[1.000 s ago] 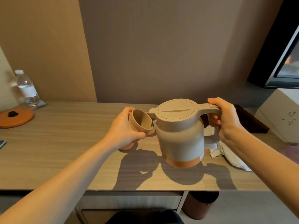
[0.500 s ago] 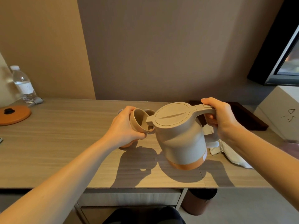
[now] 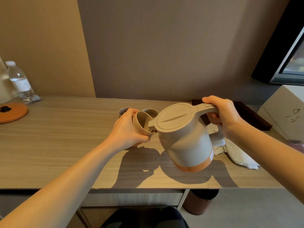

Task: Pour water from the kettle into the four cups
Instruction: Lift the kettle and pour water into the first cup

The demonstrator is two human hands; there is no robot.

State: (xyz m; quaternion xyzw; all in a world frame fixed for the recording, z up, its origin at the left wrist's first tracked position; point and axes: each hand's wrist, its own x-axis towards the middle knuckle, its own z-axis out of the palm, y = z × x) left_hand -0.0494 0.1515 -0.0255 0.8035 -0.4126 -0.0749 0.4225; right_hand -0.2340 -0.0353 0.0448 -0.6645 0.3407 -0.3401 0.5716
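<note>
My right hand (image 3: pixel 222 115) grips the handle of a grey kettle (image 3: pixel 184 137) with an orange base band, held above the desk and tilted left. Its spout reaches into the mouth of a beige cup (image 3: pixel 141 121), which my left hand (image 3: pixel 127 129) holds tilted toward the kettle. Behind my left hand two more cups stand on the desk: one (image 3: pixel 122 111) to the left, one (image 3: pixel 150 111) beside the spout. A fourth cup is not visible. Whether water is flowing is hidden by the spout.
The wooden desk (image 3: pixel 57 145) holds a water bottle (image 3: pixel 19 81) and an orange kettle base (image 3: pixel 12 112) at far left, a white cloth (image 3: pixel 238 155) and a dark tray (image 3: pixel 251 116) at right. A brown bin (image 3: pixel 199 203) stands under the desk.
The kettle has tilted further to the left and its spout has entered the held cup. Two cups behind my left hand have come into view.
</note>
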